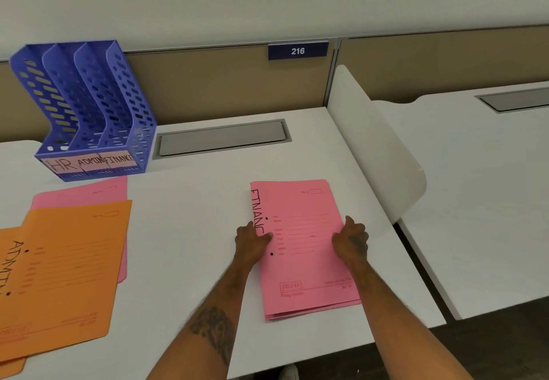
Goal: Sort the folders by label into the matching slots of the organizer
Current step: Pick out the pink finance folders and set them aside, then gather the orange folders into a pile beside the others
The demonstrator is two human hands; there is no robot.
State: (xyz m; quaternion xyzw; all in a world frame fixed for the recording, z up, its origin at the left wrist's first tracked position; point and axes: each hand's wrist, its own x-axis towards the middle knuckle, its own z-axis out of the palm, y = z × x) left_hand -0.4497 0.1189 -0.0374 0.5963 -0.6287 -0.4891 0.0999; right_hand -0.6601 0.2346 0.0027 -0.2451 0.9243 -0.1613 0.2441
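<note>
Both hands clamp the pink FINANCE folder [303, 246] flat on the desk [193, 201], left hand [252, 241] on its spine edge, right hand [350, 240] opposite, long axis toward 12, while the empty organizer [89, 106] sits well away at 10, FINANCE slot [118, 130] rightmost, left hand nearer.

The white counter [193, 216] carried a blue organizer [89, 106] at its far left, a pink folder [303, 246] marked FINANCE lying flat near the front right, and a loose pile of orange and pink folders [68, 260] at the left edge.
</note>
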